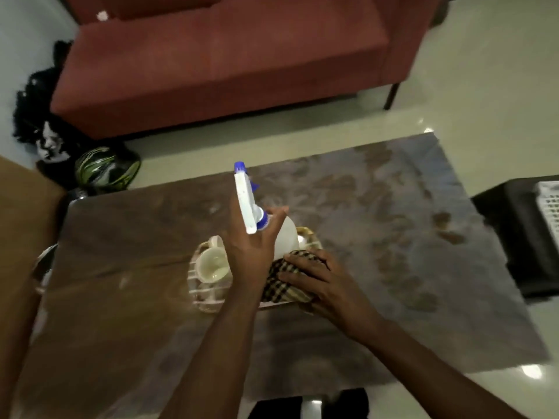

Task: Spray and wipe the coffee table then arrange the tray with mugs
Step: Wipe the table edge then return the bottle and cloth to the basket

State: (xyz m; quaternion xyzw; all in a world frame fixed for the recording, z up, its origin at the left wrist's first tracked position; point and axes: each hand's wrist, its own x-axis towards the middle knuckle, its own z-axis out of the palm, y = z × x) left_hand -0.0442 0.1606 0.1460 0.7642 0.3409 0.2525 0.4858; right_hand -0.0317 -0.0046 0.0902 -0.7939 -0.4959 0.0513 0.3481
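My left hand (252, 249) grips a white spray bottle (286, 237) by its neck, with the blue-tipped nozzle pointing away from me over the coffee table (393, 222). My right hand (320, 279) rests on a checked brown cloth (281, 282) and grips it; the cloth lies on the right part of a gold-rimmed tray (199, 300). A cream mug (213, 263) stands in the tray's left part, just left of my left wrist. The rest of the tray is hidden under my hands and the cloth.
A red sofa (227, 62) stands beyond the table's far edge. Dark bags and a helmet (102, 169) lie on the floor at the far left. A black stool with a white basket (549, 213) sits to the right. A brown surface (21, 222) borders the left.
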